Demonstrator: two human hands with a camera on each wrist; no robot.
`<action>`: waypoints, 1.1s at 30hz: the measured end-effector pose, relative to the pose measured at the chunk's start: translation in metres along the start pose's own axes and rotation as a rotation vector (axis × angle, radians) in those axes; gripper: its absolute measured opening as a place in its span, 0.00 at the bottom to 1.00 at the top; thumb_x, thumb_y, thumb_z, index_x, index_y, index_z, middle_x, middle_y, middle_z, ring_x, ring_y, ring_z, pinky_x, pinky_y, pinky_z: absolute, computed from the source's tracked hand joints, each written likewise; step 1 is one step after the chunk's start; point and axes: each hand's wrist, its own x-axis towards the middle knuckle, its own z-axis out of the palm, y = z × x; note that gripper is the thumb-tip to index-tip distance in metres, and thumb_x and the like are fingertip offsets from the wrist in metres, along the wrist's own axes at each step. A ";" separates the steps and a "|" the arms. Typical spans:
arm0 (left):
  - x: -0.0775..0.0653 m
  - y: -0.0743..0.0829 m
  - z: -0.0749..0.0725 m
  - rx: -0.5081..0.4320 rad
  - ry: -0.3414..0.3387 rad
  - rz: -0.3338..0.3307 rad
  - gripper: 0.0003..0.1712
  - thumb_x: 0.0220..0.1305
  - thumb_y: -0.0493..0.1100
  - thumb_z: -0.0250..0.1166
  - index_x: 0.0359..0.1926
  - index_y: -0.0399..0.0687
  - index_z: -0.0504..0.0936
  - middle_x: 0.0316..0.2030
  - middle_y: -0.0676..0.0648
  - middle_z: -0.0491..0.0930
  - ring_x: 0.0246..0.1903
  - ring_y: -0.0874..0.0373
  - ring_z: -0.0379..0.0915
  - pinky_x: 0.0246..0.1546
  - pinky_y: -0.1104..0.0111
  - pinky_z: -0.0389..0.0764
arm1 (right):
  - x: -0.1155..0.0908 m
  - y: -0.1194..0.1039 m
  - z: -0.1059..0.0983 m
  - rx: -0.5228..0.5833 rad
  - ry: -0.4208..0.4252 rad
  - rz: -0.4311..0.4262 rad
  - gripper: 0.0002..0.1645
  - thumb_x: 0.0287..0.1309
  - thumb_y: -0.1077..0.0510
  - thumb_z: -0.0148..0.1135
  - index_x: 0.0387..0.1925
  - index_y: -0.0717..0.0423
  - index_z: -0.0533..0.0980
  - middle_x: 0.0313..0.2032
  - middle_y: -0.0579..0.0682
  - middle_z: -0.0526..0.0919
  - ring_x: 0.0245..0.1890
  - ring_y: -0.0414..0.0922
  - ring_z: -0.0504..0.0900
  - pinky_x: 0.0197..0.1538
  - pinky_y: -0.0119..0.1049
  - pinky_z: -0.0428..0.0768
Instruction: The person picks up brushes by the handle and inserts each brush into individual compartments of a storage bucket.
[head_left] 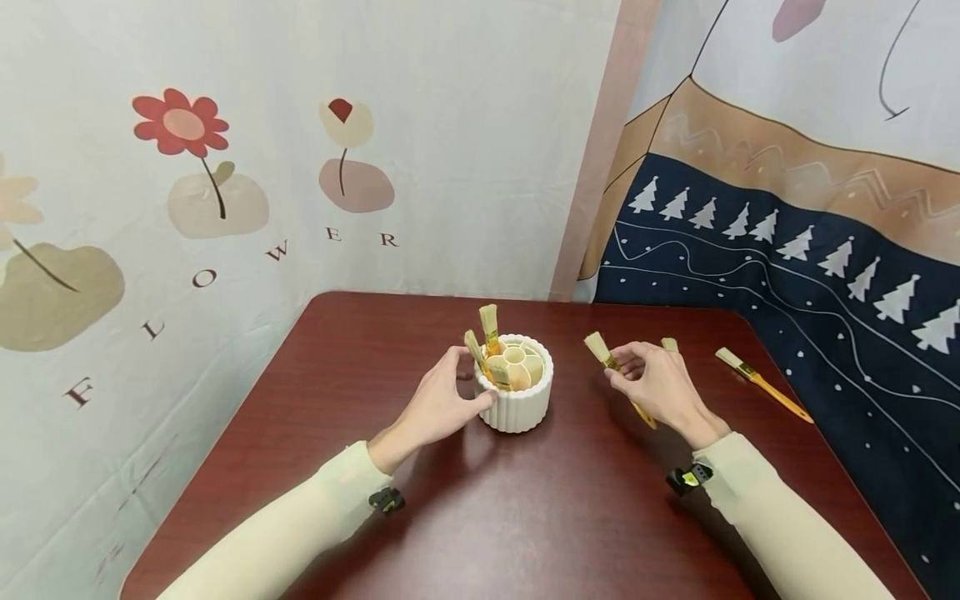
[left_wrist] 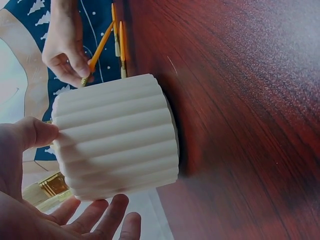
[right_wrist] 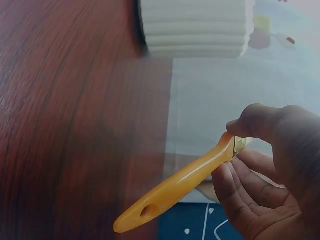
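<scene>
A white ribbed round holder [head_left: 517, 412] stands upright on the table, its inside split into petal-shaped compartments. Paintbrushes [head_left: 489, 323] lean in its left side with their bristles up. My left hand [head_left: 438, 404] holds that side, thumb at the front of the rim and fingers round the far side, as the left wrist view [left_wrist: 117, 140] also shows. To the right of the holder, my right hand [head_left: 660, 387] pinches a paintbrush [right_wrist: 175, 190] near its metal band. Its bristles point up and left, and its yellow handle slants down, apart from the holder.
Another paintbrush [head_left: 772, 394] lies by the table's right edge. Behind my right hand, the bristles of one more brush [head_left: 670, 343] show; the hand hides most of it. The dark red table [head_left: 570, 525] meets printed cloths at its back and right.
</scene>
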 end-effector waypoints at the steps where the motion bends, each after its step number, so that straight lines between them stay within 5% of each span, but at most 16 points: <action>1: 0.000 0.000 0.000 0.001 0.000 0.000 0.40 0.68 0.50 0.81 0.74 0.43 0.76 0.68 0.39 0.88 0.67 0.39 0.89 0.66 0.43 0.90 | 0.000 -0.002 0.000 0.004 0.002 -0.007 0.18 0.69 0.60 0.83 0.56 0.62 0.90 0.48 0.59 0.96 0.41 0.48 0.94 0.48 0.32 0.93; 9: 0.001 0.000 -0.001 -0.002 -0.003 -0.007 0.41 0.68 0.50 0.81 0.76 0.44 0.75 0.69 0.40 0.87 0.67 0.40 0.90 0.65 0.44 0.91 | 0.000 -0.019 -0.001 0.010 0.027 -0.051 0.18 0.70 0.61 0.82 0.57 0.61 0.89 0.49 0.59 0.96 0.41 0.48 0.95 0.48 0.24 0.89; 23: 0.002 -0.004 -0.002 -0.076 -0.044 0.013 0.41 0.70 0.46 0.78 0.79 0.44 0.74 0.69 0.38 0.87 0.66 0.38 0.91 0.61 0.46 0.94 | -0.005 -0.041 -0.002 0.043 0.058 -0.069 0.20 0.68 0.62 0.84 0.58 0.60 0.88 0.49 0.58 0.96 0.43 0.50 0.96 0.49 0.26 0.91; 33: 0.007 -0.007 -0.002 -0.097 -0.073 0.024 0.43 0.73 0.44 0.73 0.84 0.43 0.71 0.74 0.36 0.86 0.72 0.37 0.86 0.74 0.37 0.85 | -0.010 -0.061 -0.001 0.099 0.091 -0.114 0.20 0.67 0.64 0.85 0.57 0.58 0.87 0.49 0.56 0.96 0.43 0.48 0.97 0.52 0.32 0.95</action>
